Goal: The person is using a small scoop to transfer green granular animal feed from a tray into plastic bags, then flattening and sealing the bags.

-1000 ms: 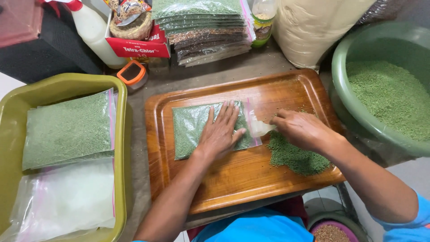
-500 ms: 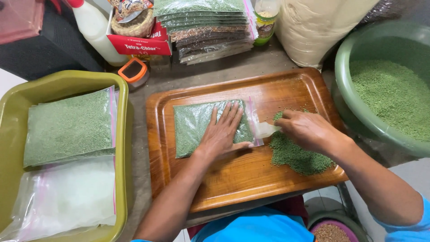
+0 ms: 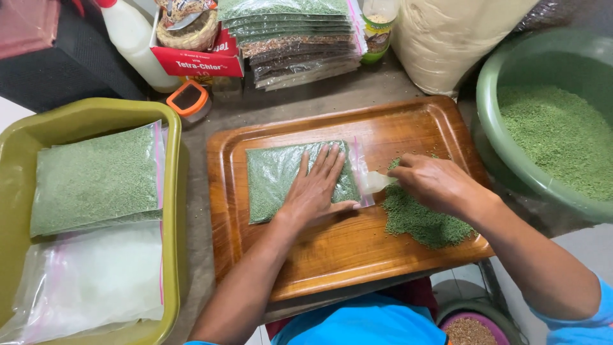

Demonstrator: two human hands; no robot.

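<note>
Pressing flat with open fingers, the left hand (image 3: 316,188) pins a green-filled bag (image 3: 281,176) on the wooden tray (image 3: 332,255). The right hand (image 3: 434,182) pinches the bag's mouth beside a loose green pile (image 3: 421,220); a basin (image 3: 511,160) crowds the right.

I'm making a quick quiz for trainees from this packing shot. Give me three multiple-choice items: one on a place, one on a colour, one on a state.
1. Where does the loose pile of green granules lie?
A. on the wooden tray
B. in the olive tub
C. on the floor

2. What colour is the round basin at the right?
A. red
B. green
C. white

3. What is the left hand doing?
A. lifted in the air
B. gripping a bottle
C. pressed flat on the filled bag

Key: 1 A, the pile sits on the wooden tray under the right hand. 2 B, its rim is green. 3 C, its fingers are spread on the filled bag.
</note>
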